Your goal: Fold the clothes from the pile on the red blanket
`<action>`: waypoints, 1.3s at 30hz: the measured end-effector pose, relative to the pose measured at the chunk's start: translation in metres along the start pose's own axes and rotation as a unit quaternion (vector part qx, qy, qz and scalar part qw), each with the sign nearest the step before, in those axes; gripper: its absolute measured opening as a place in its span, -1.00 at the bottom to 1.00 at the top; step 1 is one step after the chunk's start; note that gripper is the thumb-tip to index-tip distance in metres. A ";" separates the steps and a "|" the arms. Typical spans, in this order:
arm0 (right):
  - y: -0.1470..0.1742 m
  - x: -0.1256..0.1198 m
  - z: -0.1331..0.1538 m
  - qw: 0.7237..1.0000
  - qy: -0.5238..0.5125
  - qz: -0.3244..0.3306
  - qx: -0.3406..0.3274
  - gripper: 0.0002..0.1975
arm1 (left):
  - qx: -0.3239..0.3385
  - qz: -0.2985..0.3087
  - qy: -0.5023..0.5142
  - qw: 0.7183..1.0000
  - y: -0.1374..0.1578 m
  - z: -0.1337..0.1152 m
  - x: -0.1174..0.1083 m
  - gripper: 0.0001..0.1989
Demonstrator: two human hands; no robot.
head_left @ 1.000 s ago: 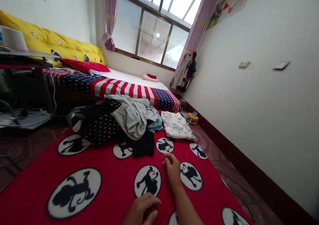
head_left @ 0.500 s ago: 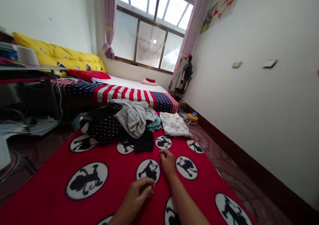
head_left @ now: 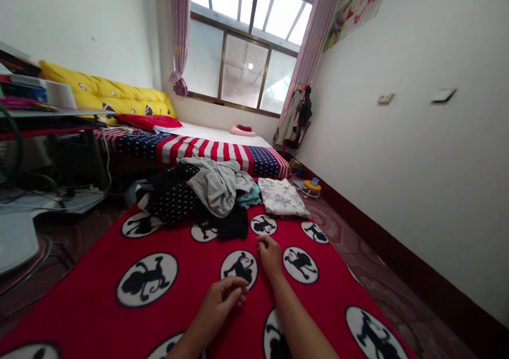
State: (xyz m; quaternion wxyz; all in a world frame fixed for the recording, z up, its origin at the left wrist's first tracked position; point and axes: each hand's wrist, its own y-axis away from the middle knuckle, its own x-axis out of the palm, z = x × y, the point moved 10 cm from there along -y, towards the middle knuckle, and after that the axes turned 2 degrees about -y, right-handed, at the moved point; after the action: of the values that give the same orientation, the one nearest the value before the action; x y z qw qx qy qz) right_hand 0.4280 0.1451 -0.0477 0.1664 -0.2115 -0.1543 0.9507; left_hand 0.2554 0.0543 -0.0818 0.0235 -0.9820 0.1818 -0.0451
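Note:
My left hand is over the red blanket printed with monkeys in white circles. Its fingers are loosely bent, the thumb stands apart, and nothing is in it. Farther forward and to the right, my right hand is loosely curled with a small gap at the thumb; no object shows in it. Beyond both hands lies a heap with a grey garment, a black dotted garment and a teal cloth. A folded white patterned garment lies flat to the heap's right.
A bed with a star-and-stripe sheet stands behind the clothes, under the window. At left are a cluttered desk and a chair. A small yellow stool stands by the right wall.
The view has shifted slightly to the left, so the room appears a little farther right. Both hands keep nearly the same pose and place; the clothes lie as before.

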 end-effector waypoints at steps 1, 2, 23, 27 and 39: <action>0.000 0.000 0.000 1.000 0.000 0.000 0.000 -0.78 | -0.003 -0.002 0.001 1.000 0.000 0.000 0.000 -0.58; 0.000 0.000 -0.001 1.000 0.001 0.000 -0.001 -0.78 | -0.005 -0.004 0.001 1.000 0.000 0.001 -0.001 -0.57; 0.000 0.000 0.002 1.000 0.010 0.000 -0.004 -0.78 | -0.013 -0.015 0.004 1.000 -0.001 0.006 -0.004 -0.54; 0.000 0.000 0.002 1.000 0.006 -0.001 -0.002 -0.78 | -0.020 -0.015 0.004 1.000 -0.001 0.005 -0.004 -0.52; -0.001 0.001 0.000 1.000 0.005 0.001 -0.001 -0.78 | -0.024 -0.018 0.010 1.000 0.000 0.000 -0.003 -0.49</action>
State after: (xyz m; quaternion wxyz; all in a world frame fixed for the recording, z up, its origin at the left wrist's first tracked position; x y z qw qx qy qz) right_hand 0.4277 0.1459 -0.0476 0.1658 -0.2165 -0.1543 0.9496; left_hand 0.2525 0.0553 -0.0815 -0.0024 -0.9848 0.1658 -0.0512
